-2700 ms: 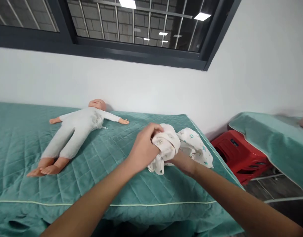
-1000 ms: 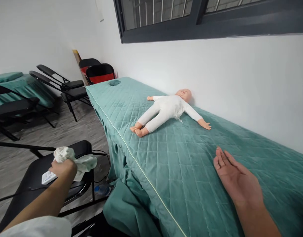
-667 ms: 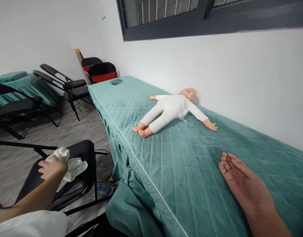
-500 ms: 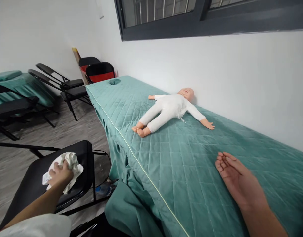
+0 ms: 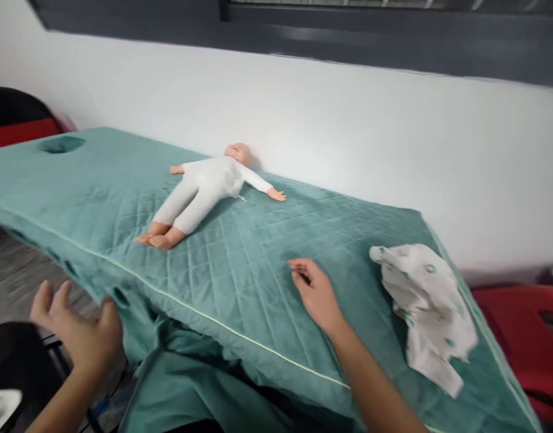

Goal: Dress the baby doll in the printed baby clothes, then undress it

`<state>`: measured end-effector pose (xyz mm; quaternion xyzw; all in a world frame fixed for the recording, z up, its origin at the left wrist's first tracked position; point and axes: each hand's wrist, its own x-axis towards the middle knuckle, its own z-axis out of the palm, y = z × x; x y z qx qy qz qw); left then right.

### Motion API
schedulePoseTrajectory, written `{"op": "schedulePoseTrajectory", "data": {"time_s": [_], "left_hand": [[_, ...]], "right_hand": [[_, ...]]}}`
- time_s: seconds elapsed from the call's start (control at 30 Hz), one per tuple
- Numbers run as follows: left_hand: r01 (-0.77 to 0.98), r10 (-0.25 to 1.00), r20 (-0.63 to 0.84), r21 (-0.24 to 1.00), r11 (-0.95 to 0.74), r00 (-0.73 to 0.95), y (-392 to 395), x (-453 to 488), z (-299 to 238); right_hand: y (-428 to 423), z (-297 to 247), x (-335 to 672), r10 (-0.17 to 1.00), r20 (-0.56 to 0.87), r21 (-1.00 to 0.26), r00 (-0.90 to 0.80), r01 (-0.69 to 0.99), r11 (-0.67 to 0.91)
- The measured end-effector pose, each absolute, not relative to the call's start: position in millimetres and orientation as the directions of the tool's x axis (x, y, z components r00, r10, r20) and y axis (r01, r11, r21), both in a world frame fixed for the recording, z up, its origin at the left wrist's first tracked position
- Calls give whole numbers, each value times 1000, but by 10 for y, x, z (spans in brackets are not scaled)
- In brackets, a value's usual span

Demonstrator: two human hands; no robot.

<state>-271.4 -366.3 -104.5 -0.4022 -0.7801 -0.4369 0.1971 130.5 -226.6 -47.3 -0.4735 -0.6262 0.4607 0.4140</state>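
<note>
My left hand (image 5: 80,331) is raised between the bed's front edge and a black chair, its fingers spread and holding nothing. A white cloth (image 5: 4,409) lies on the chair below it, mostly cut off by the frame. My right hand (image 5: 316,294) is over the green quilted bed cover (image 5: 258,264) with loosely bent fingers and nothing visible in them. Beyond both hands, a baby doll (image 5: 208,183) in a white suit lies on its back, arms out. To the right of my right hand rests a crumpled white patterned cloth (image 5: 429,307).
A white wall (image 5: 348,132) with a dark window frame (image 5: 303,42) runs behind the bed. The black chair (image 5: 23,355) stands at lower left, another chair with red (image 5: 23,129) at far left. Something red (image 5: 524,331) sits past the bed's right end.
The view has swung right, bringing the patterned cloth into sight. My left hand has let go of the white cloth on the chair and lifted away. My right hand's fingers have turned downward.
</note>
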Motion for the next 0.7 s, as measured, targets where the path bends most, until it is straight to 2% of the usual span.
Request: {"op": "schedulePoseTrajectory", "data": {"time_s": [0.1,0.2,0.27,0.33,0.4,0.47,0.5,0.57,0.63,0.7], "left_hand": [[889,486,792,453,-64,-368,-3096,-1792,-677],[763,726,679,526,-375,-111,-2574,-890,-514],[682,829,557,588,-435,49,-2274,-411,-522],[668,875,447,595,-448,188,-2036,-73,-565],[699,877,378,541,-468,296,-1871,127,-594],[718,858,349,476,-508,377,-1769,218,-589],[718,847,343,453,-528,407,-1737,236,-577],[707,831,337,438,-554,443,-1704,238,-545],[683,829,337,470,-559,446,-1705,222,-519],[631,839,334,554,-543,429,-1729,205,-509]], "right_hand": [[-2568,-351,1582,955,42,-957,-292,263,122],[-2700,-127,1994,966,139,-905,-217,368,213],[-2700,13,2337,949,309,-798,-67,525,297],[-2676,93,2695,886,455,-654,87,708,266],[-2662,97,3013,876,432,-530,216,846,53],[-2666,48,3236,899,289,-481,329,862,-161],[-2669,18,3300,901,225,-463,370,854,-235],[-2657,-21,3329,901,182,-452,395,847,-280],[-2604,-2,3234,898,233,-504,373,836,-216],[-2501,82,3039,913,236,-640,333,760,-111]]}}
